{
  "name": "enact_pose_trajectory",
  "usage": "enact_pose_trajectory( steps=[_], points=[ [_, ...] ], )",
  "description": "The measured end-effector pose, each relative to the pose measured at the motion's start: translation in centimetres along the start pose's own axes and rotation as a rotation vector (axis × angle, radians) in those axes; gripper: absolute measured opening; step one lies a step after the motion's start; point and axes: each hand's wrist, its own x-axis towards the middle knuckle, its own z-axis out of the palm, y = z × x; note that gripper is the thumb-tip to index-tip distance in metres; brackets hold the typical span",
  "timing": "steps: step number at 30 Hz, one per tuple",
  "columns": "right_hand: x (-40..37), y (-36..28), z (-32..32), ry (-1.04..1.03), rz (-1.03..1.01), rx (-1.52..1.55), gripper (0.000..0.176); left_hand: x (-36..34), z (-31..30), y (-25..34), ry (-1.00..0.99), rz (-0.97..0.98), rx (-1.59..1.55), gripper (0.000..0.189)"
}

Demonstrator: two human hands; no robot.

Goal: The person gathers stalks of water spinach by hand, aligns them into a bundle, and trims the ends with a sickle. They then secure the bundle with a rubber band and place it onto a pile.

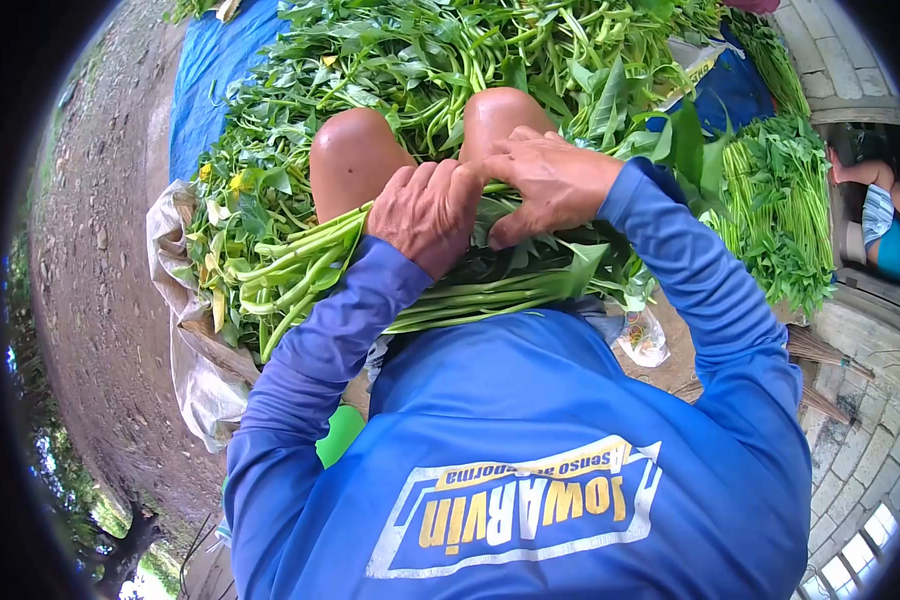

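A bundle of long-stemmed leafy greens (310, 262), which look like water spinach, lies across my lap. My left hand (425, 215) is closed round its stems, whose cut ends point left. Close beside it, my right hand (552, 186) bends over the leafy part of the bundle, thumb apart from the fingers, fingertips meeting the left hand. What those fingertips pinch is too small to make out. More stems (480, 300) lie across my lap below both hands. Behind my bare knees (355, 160) spreads a large heap of loose greens (390, 60).
A blue tarp (225, 80) and a whitish sack (195, 330) edge the heap at left. Sorted bundles (770, 210) stand at right. A clear plastic bag with small coloured bits (642, 338) lies by my lap. Another person (895, 220) is at far right.
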Motion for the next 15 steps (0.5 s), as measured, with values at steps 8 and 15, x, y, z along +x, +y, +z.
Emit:
enact_pose_trajectory(
  steps=[8, 15],
  points=[
    [-0.9, -1.0, 2.0, 0.233, 0.028, -0.090, 0.056, 2.1, -11.2, -3.8, -0.332, -0.392, -0.970, 0.094],
    [-2.7, -2.2, 3.2, 0.468, -0.029, -0.257, 0.059, -2.9, -10.2, -6.2, -0.428, -0.347, -0.658, 0.107]
  ],
)
